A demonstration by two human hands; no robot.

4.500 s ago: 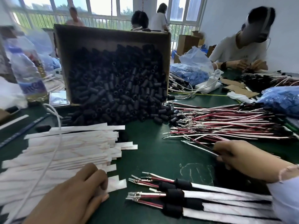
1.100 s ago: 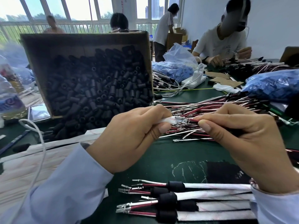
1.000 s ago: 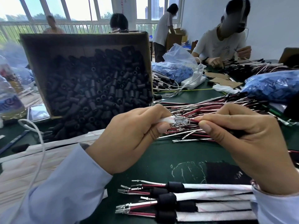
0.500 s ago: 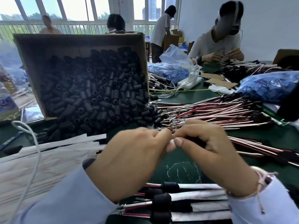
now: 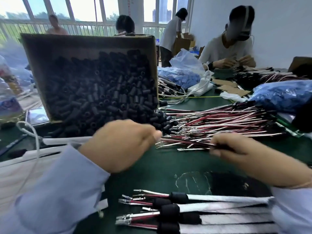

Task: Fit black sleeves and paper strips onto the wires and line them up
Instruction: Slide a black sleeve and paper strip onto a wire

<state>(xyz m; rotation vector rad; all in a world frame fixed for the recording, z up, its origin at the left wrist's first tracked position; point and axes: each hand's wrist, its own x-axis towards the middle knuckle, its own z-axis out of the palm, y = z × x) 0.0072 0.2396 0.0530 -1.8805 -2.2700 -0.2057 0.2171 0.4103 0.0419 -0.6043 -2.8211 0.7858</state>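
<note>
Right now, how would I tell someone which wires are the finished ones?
Find the tilted cardboard box of black sleeves, then come down to the near edge of the green table. The finished wires lie there in a row; unlike the loose red-and-white wires farther back, each carries a black sleeve and a white paper strip.

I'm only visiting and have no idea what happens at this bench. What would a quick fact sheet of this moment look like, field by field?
Surface: green table
Cardboard box: tipped on its side, full of black sleeves, some spilling out
Left hand: blurred, fingers curled near the spilled sleeves; grip unclear
Right hand: pinches a red-and-white wire
Loose wires: piled right of the box
Paper strips: stacked at the left
Finished wires: side by side at the near edge, each with sleeve and strip
</note>
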